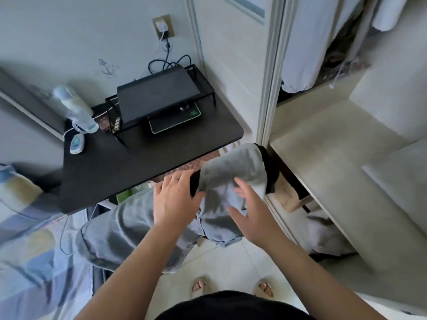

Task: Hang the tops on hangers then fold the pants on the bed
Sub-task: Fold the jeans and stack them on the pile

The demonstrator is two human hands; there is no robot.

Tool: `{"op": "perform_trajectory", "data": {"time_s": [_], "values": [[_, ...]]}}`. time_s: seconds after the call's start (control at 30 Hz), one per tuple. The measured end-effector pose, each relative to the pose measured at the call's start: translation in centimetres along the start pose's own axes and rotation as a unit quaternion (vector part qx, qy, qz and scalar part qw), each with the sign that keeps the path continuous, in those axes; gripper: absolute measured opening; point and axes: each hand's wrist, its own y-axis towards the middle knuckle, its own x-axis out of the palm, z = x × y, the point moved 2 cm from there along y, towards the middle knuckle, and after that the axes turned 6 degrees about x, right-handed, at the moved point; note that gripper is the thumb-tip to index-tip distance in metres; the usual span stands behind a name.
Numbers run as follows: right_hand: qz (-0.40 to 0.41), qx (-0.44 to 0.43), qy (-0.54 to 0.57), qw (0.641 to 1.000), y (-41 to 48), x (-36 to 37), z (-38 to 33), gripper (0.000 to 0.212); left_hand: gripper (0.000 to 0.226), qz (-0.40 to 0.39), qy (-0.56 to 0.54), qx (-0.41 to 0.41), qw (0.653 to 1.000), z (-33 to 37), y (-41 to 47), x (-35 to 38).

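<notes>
blk desk [138, 162], pale wall [57, 31], tiled floor [219, 259]

Views: one, worn on the person's head.
Facing: forward and steeply down, toward the floor.
Lens: wide; the wall and wardrobe [323, 139] edges bow.
Nearness: close; forearms [129, 269] enter from the bottom edge, feet [198, 286] directly below.
Frame span: bed [27, 250] at left, table [138, 162] upper centre, wardrobe at right.
</notes>
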Motion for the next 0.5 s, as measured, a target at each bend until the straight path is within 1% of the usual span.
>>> {"op": "perform_trajectory", "data": {"time_s": [0.1,0.17,0.2,0.27,0.33,0.43,0.5], "values": [[0.043,-0.019,-0.018,0.999,2.0,0.8,-2.8,0.067,0.051,-0.036,-0.054,0.001,0.998,-0.6,1.0,-0.6],[0.049,0.011,-0.021,0.999,3.3,1.0,-4.2,0.067,0.051,-0.077,-0.106,0.007,0.991,-0.6,2.1,-0.9],[0.044,0.030,0.002,0.999,4.0,1.0,-4.6,0.065,0.050,-0.108,-0.139,0.008,0.984,-0.6,2.9,-1.0],[0.040,0.062,0.054,0.996,4.8,0.7,-4.9,0.058,0.045,-0.174,-0.248,-0.007,0.953,-0.5,4.5,-1.4],[0.053,0.088,0.089,0.991,4.9,0.5,-5.3,0.054,0.036,-0.208,-0.346,-0.030,0.915,-0.3,6.2,-1.3],[0.081,0.110,0.123,0.983,4.0,0.7,-5.3,0.049,0.035,-0.250,-0.379,-0.066,0.889,0.4,8.2,-1.2],[0.109,0.123,0.129,0.978,3.3,0.9,-5.1,0.045,0.035,-0.254,-0.406,-0.112,0.871,1.1,9.2,-0.9]]}}
